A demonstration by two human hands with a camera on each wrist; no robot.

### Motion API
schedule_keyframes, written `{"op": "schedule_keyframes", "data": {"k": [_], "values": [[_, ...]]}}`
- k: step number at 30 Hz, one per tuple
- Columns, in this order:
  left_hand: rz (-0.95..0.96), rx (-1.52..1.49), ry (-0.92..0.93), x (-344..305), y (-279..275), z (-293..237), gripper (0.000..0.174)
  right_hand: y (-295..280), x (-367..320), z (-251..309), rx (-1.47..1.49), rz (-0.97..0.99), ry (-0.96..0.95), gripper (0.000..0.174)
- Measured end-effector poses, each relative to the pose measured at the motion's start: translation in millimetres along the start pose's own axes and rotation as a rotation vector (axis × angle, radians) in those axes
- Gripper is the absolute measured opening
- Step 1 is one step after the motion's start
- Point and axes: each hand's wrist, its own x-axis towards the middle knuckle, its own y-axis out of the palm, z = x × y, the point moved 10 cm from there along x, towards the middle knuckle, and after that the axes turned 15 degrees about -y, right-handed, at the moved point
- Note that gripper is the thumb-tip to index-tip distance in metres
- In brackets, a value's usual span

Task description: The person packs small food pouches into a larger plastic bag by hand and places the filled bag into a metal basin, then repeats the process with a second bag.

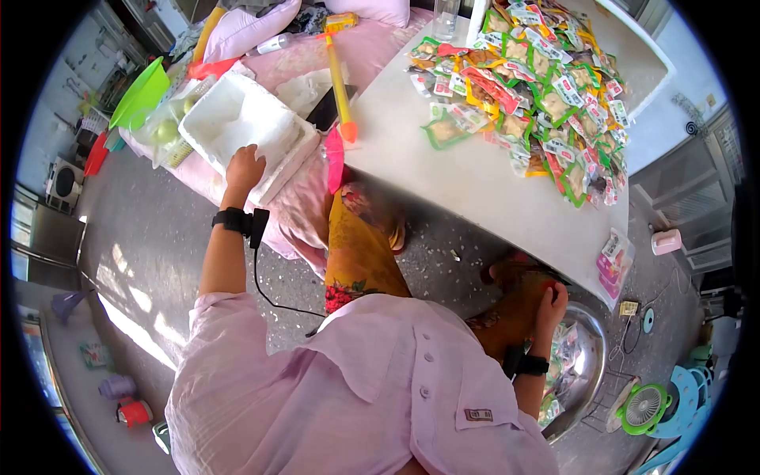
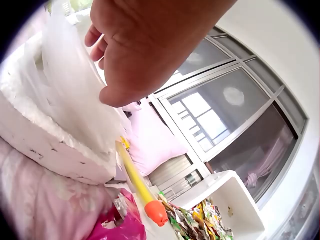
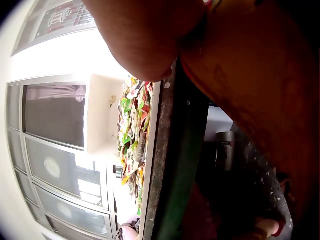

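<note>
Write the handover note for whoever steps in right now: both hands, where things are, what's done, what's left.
Left hand: rests on the near rim of the white foam box; grip unclear.
Right hand: low beside the knee, below the table edge, next to the metal basin; I cannot tell if it holds anything.
Things: snack packets are heaped on the table, with a few more in the basin.
Done: seemingly little; the box shows no packets.
Left: probably the whole heap.

left hand holds foam box rim | right hand on knee | snack packets heaped on table
</note>
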Motion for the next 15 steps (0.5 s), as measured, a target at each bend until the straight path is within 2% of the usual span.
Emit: {"op": "schedule_keyframes", "data": {"k": [3,6,11,15], "values": [[0.051,-0.006,-0.001,11,17,9,0.027,2,0,-2,-0.007,0.001,-0.014,0.019],[0.006,-0.025,-0.069,8,5,6,0.021,2,1,0,-0.008,0.004,-0.029,0.018],[0.064,-0.148,-0.119,3,-10,3,0.020,-1,2,7,0.006,-0.007,-0.050,0.016],[-0.024,-0.285,-0.004,11,-14,1,0.022,-1,5,18,0.088,0.017,0.012,0.016]]}}
